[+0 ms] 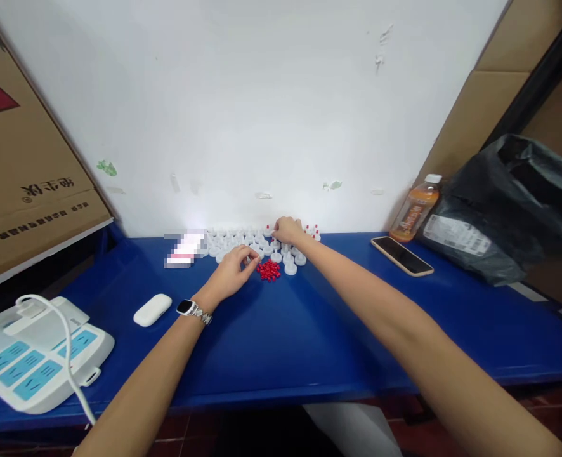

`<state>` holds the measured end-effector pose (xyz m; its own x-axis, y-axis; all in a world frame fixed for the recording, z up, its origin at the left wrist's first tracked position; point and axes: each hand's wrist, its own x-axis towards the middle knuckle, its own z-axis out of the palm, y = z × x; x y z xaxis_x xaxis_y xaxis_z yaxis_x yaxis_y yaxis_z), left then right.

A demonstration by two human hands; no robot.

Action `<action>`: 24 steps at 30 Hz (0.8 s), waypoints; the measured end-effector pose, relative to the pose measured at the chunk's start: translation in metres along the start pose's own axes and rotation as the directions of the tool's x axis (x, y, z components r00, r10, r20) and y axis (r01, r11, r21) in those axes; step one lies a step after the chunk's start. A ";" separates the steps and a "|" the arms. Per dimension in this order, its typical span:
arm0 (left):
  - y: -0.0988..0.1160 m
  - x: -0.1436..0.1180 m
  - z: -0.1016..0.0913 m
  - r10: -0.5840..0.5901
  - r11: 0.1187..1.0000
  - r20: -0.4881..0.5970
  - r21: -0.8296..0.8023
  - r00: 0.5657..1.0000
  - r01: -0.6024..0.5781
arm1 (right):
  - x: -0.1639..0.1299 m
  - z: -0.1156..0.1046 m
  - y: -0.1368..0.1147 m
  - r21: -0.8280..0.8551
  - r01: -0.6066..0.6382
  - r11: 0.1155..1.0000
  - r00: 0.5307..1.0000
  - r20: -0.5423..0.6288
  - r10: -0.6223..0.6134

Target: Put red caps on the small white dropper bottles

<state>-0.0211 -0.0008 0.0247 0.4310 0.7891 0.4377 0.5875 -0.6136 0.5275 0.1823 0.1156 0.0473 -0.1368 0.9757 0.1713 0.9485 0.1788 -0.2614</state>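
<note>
White pointed nozzle caps [290, 267] stand in a cluster along the wall, several of them with small red tips. In front of them lies a heap of small red tip caps [268, 271]. My left hand [234, 271] is just left of this heap, thumb and fingertips drawn together near the white caps. Whatever it pinches is too small to make out. Over the back of the cluster is my right hand [288, 230], its fingers closed beside a red-tipped nozzle cap [267, 231]. Its fingertips partly hide what they grip.
A white earbud case [153, 310] and a power strip [47, 362] with a white cable are at left. On the right lie a phone [402, 255], an orange drink bottle [415, 209] and a black plastic bag [490, 209]. Cardboard boxes [33, 158] flank the blue table [281, 349].
</note>
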 end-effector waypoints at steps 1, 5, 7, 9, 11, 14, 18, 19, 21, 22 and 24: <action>0.000 0.000 0.000 0.003 1.000 -0.004 -0.003 1.000 -0.003 | -0.001 -0.001 0.001 0.005 0.002 1.000 1.000 -0.002 -0.002; 0.001 0.000 -0.001 -0.012 1.000 -0.048 -0.002 0.999 0.012 | -0.018 -0.011 0.002 0.120 0.029 0.992 0.993 -0.113 -0.015; 0.002 0.000 -0.001 -0.050 0.999 -0.101 -0.014 0.994 0.049 | -0.035 -0.016 0.000 0.278 0.076 0.957 0.976 -0.219 -0.013; 0.004 0.000 0.000 -0.079 0.996 -0.156 -0.046 0.985 0.073 | -0.056 -0.019 -0.005 0.480 0.151 0.864 0.963 -0.269 -0.018; 0.007 0.000 0.001 -0.075 0.995 -0.191 -0.080 0.979 0.060 | -0.077 -0.017 -0.012 0.702 0.196 0.684 0.972 -0.231 -0.042; 0.015 -0.001 0.003 -0.004 0.994 -0.197 -0.104 0.980 -0.016 | -0.104 -0.012 -0.024 0.894 0.147 0.422 0.989 -0.125 -0.080; 0.023 -0.003 0.003 0.102 0.990 -0.196 -0.078 0.975 -0.120 | -0.121 -0.005 -0.035 0.973 0.001 0.230 0.995 0.023 -0.102; 0.024 -0.003 0.002 0.123 0.989 -0.193 -0.053 0.974 -0.135 | -0.123 -0.004 -0.036 0.977 -0.030 0.211 0.993 0.053 -0.105; 0.025 -0.004 0.000 0.156 0.988 -0.173 0.027 0.973 -0.153 | -0.126 -0.002 -0.038 0.970 -0.044 0.238 0.994 0.067 -0.086; 0.026 -0.004 0.000 0.171 0.984 -0.154 0.080 0.973 -0.160 | -0.127 -0.002 -0.038 0.958 -0.016 0.286 0.998 0.034 -0.058; 0.028 -0.005 -0.001 0.204 0.963 -0.096 0.198 0.974 -0.182 | -0.131 -0.004 -0.037 0.895 0.093 0.435 0.994 -0.106 0.006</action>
<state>-0.0080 -0.0220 0.0381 0.4738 0.6409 0.6039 0.6230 -0.7286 0.2845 0.1658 -0.0193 0.0382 -0.1004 0.9578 0.2693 0.1446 0.2818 -0.9485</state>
